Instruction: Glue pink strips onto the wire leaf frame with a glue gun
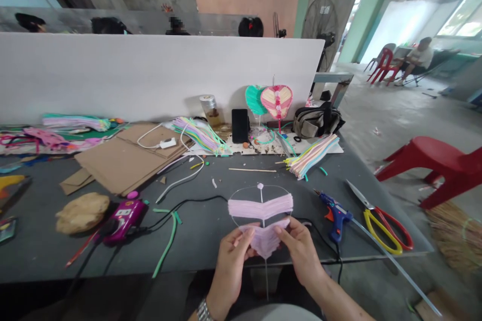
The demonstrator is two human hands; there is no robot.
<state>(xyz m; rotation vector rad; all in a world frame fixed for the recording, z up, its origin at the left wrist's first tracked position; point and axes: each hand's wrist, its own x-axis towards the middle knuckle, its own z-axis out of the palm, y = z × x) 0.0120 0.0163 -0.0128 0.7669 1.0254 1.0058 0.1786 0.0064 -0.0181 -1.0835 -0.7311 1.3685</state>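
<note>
A heart-shaped wire fan frame partly covered with pale pink pipe cleaners is held over the table's front edge. My left hand pinches its lower left side, fingers closed on the pink strips. My right hand grips the lower right side the same way. A thin stick runs down from the frame between my hands. The top of the wire frame is still bare, with a small pink bead at its notch.
A blue glue gun and yellow-red scissors lie right of my hands; a purple glue gun lies left. Pipe cleaner bundles, cardboard, a phone and finished heart fans stand by the white partition. A red chair is right.
</note>
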